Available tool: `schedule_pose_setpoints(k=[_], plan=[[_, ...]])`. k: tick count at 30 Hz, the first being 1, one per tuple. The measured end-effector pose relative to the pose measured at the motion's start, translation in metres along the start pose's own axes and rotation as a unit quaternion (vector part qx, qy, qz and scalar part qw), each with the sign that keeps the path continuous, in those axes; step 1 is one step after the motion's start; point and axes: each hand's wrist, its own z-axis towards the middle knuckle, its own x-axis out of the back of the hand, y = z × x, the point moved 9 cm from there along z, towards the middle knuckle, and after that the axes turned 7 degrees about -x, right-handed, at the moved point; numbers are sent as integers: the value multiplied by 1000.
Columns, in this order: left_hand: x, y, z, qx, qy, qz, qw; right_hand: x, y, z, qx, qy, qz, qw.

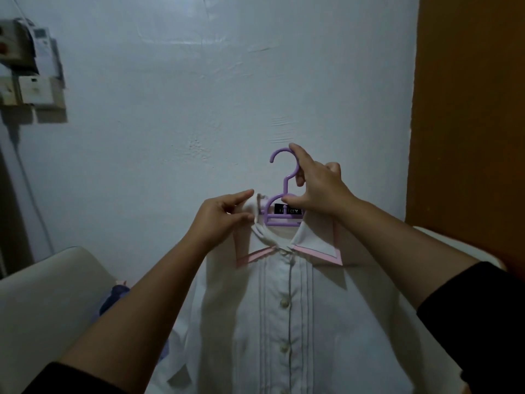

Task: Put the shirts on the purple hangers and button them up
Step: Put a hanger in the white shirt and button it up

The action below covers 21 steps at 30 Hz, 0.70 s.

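Shirt point(287, 322): white, buttoned, hanging on the hanger point(279, 214), held up before the wall point(199, 95).
Right hand point(315, 189): fingers curled round the hanger's neck.
Left hand point(224, 214): pinching the collar point(318, 245), left of the hanger.
Risk: tugging the collar could tilt the hanger and slide a shoulder off.

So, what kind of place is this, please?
Probably a room in a home, though that is a guess. A plain painted wall carries switch boxes at the left, an orange panel stands at the right, and pale chair backs flank the white shirt on its purple hanger.
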Motion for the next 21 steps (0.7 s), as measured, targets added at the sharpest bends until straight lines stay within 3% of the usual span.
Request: schedule_pose_setpoints(k=[3,9,13,16,21], plan=[[14,0,-2,-11,18,2,1000,6,3,4,-8,16,-14,1000],[9,16,-17,-137,-28,183,973,13,5,9,-18,40,-15,999],[2,22,-25,-225,-14,314,922,14,2,14,-16,48,-14,999],[-2,22,-27,-232,-7,399,887,14,-1,18,-8,51,-10,999],[4,22,-26,-237,-19,452,860,14,-9,24,4,54,-5,999]])
